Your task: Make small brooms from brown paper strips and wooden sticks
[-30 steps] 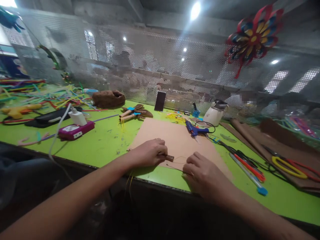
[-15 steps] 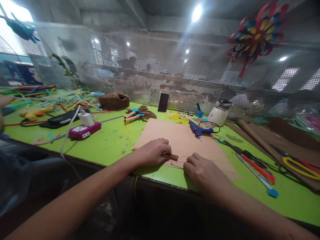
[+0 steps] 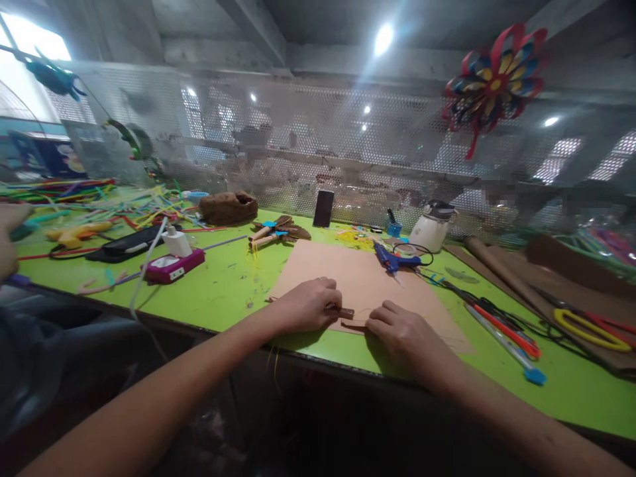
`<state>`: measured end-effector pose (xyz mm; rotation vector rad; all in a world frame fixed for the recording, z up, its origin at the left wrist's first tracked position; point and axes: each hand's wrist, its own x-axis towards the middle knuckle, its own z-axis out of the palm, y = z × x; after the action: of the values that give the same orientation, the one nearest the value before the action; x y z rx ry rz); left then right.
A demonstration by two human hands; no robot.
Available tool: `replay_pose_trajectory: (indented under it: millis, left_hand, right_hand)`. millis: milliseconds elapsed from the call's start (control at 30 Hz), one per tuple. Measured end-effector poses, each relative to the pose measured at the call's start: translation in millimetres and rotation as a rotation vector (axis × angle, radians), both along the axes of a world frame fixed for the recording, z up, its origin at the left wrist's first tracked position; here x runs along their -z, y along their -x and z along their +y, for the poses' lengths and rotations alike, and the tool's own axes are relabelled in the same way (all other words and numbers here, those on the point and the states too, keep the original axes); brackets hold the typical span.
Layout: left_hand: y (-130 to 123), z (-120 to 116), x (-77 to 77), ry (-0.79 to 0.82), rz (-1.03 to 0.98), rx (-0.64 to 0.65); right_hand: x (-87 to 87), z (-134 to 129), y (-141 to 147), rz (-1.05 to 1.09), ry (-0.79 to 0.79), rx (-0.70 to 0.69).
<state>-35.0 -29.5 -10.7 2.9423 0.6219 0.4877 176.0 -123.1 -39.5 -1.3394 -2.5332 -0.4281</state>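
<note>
A sheet of tan paper (image 3: 338, 271) lies on the green table in front of me. My left hand (image 3: 313, 303) is closed over its front part, with the end of a short, flat brown strip (image 3: 346, 313) sticking out from under the fingers. To the right, my right hand (image 3: 397, 326) rests at the paper's front edge, fingers curled together. A narrow brown paper strip (image 3: 352, 324) runs into its fingertips, and the part under them is hidden. On the paper's far right lies a blue glue gun (image 3: 395, 258).
A purple power strip (image 3: 173, 266) with a white plug stands left. Behind are brown-winged figures (image 3: 278, 230), a phone (image 3: 323, 208) and a white jug (image 3: 430, 228). Yellow-handled scissors (image 3: 589, 329) and brown sheets lie right. Another person's hand (image 3: 12, 232) shows far left.
The view has shifted slightly. The narrow strip at my right fingertips shows a broader face than before. Both hands have stayed nearly in place.
</note>
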Motion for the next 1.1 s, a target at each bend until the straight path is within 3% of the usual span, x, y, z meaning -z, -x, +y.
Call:
replay_pose_trajectory:
  millis: [233,533,1100]
  left_hand:
    - [-3.2,-7.2,1.6,-0.043,0.014,-0.036]
    - [-6.7,-11.2,6.2,-0.035,-0.03,-0.092]
    - [-7.3,-17.8,10.0,-0.057,-0.06,-0.128]
  right_hand:
    - [-10.1,2.8,-7.3,0.124,0.082,-0.055]
    - [-2.5,16.2,2.0,0.211,-0.01,-0.081]
    - [-8.1,38.6,7.1,0.369,0.153,0.105]
